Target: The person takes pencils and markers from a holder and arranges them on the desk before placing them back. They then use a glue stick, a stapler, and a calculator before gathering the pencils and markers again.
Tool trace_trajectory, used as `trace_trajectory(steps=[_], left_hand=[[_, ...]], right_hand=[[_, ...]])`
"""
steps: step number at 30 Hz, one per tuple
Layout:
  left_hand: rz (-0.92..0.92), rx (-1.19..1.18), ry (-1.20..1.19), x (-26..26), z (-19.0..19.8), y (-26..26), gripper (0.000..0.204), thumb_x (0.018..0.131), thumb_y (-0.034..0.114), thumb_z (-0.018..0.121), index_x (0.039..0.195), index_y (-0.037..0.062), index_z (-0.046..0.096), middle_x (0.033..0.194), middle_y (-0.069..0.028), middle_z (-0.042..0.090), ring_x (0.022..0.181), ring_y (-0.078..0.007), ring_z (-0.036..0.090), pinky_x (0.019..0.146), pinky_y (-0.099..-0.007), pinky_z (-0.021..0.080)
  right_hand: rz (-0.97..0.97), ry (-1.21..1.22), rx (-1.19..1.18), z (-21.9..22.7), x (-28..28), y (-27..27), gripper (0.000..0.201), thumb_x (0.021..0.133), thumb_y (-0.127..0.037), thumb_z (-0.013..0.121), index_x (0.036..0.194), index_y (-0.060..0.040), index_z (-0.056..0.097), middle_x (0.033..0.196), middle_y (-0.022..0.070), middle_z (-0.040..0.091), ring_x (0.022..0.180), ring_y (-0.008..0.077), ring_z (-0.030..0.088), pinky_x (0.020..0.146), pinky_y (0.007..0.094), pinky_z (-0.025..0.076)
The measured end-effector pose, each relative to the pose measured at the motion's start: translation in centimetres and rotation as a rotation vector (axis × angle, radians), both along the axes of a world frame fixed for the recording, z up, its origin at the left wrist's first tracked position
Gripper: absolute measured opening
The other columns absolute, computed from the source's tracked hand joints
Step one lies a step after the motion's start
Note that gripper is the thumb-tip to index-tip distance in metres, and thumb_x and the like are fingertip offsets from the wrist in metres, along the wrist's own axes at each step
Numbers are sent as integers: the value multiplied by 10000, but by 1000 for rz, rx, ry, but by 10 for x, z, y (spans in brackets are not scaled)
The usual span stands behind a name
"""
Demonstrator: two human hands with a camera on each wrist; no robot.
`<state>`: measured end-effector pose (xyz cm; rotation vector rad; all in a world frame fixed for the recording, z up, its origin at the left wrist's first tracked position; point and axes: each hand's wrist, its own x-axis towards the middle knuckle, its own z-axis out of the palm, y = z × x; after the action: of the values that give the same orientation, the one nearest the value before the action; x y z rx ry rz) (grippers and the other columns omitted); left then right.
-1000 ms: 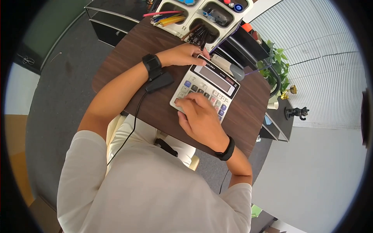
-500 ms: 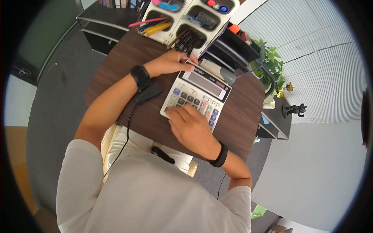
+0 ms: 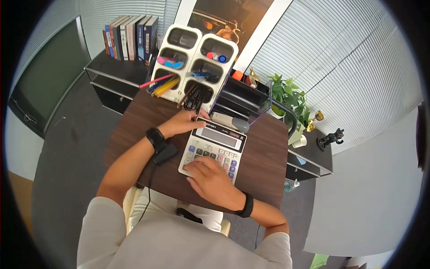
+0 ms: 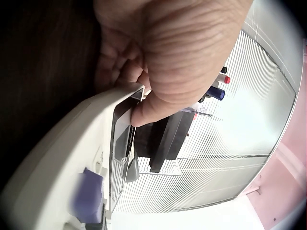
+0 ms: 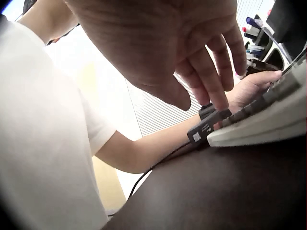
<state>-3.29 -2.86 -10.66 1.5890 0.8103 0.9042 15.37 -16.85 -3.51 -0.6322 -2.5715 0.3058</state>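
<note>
A large white desktop calculator (image 3: 219,138) with grey, blue and pink keys is on the brown table, its display toward the far side. My left hand (image 3: 181,123) grips its far left corner. In the left wrist view the thumb (image 4: 152,109) lies over the display's edge while the other fingers are behind the casing. My right hand (image 3: 210,181) is over the lower keys and hides several of them. Its fingertips are at the lower left keys. The right wrist view shows its fingers (image 5: 211,81) extended down toward the keypad, the thumb apart from them.
Behind the calculator stands a white organizer (image 3: 195,62) with pencils and markers in its compartments. A grey-and-white object (image 3: 230,121) lies against the calculator's far edge, before a black rack (image 3: 242,96). A black cabled box (image 3: 165,154) sits by my left wrist. A potted plant (image 3: 286,96) is farther right.
The head view has tilted up, so the calculator and both hands appear lower and more of the organizer and books shows. My left hand keeps its grip; the right fingers remain at the lower left keys.
</note>
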Motion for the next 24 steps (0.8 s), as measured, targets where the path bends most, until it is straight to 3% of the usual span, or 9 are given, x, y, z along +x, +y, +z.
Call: trace_trajectory(steps=[3, 4, 8, 12, 14, 15, 19, 22, 24], left_hand=[[-31, 27, 87, -2, 0, 1, 255, 935, 168, 574, 1154, 38, 577, 1071, -28, 622, 1013, -93, 547, 902, -267, 430], [-5, 159, 145, -2, -2, 2, 251, 934, 181, 573, 1136, 33, 588, 1057, -42, 630, 1001, -108, 560, 887, -276, 440], [70, 318, 276, 2, 6, -5, 245, 923, 201, 574, 1101, 35, 598, 925, -88, 647, 873, -157, 592, 802, -300, 456], [85, 335, 310, 3, 6, -6, 230, 928, 198, 566, 1104, 53, 590, 899, -85, 640, 836, -140, 588, 773, -287, 454], [72, 263, 235, 3, 4, -6, 228, 932, 196, 562, 1108, 53, 588, 898, -81, 640, 816, -126, 581, 753, -284, 459], [70, 287, 225, 4, 3, -5, 225, 935, 191, 560, 1111, 53, 585, 899, -75, 642, 812, -114, 579, 744, -282, 465], [89, 240, 293, 4, 3, -6, 232, 938, 189, 556, 1123, 51, 581, 935, -69, 655, 842, -113, 592, 753, -273, 469], [102, 246, 283, 6, 3, -7, 236, 937, 192, 560, 1121, 46, 581, 937, -73, 659, 852, -112, 594, 759, -273, 471], [92, 190, 407, 6, 8, -10, 235, 934, 188, 562, 1113, 38, 587, 932, -76, 663, 859, -109, 596, 768, -274, 473]], right_hand=[[-207, -95, 17, 6, 9, 3, 410, 763, -119, 698, 1138, -15, 571, 1124, 125, 562, 1023, 302, 528, 905, 405, 454], [-208, -80, 31, 4, 13, 4, 410, 763, -119, 698, 1138, -15, 571, 1124, 125, 562, 1023, 302, 528, 905, 405, 454], [-127, -251, 27, 17, 27, 6, 396, 807, -168, 675, 1158, -21, 566, 1173, 130, 532, 1052, 307, 515, 928, 400, 444], [-196, -228, 63, 19, 29, 6, 396, 806, -175, 676, 1159, -31, 569, 1151, 117, 547, 1054, 292, 520, 927, 390, 450], [-156, -322, -116, 14, 33, 8, 378, 809, -173, 673, 1143, -24, 577, 1173, 101, 552, 1060, 284, 521, 896, 381, 468], [-142, -244, -12, 11, 36, 10, 334, 816, -174, 672, 1111, -36, 596, 1119, 96, 592, 1014, 285, 556, 835, 379, 497], [-196, 87, -110, 14, 40, 14, 254, 834, -196, 666, 1054, -74, 631, 976, 104, 644, 885, 313, 609, 760, 400, 515], [-320, 118, -146, 12, 38, 11, 226, 844, -182, 638, 1027, -50, 622, 964, 112, 624, 941, 297, 587, 810, 393, 494], [-301, 73, -160, 1, 40, 13, 208, 839, -180, 641, 1004, -52, 633, 960, 92, 624, 946, 284, 578, 814, 382, 491]])
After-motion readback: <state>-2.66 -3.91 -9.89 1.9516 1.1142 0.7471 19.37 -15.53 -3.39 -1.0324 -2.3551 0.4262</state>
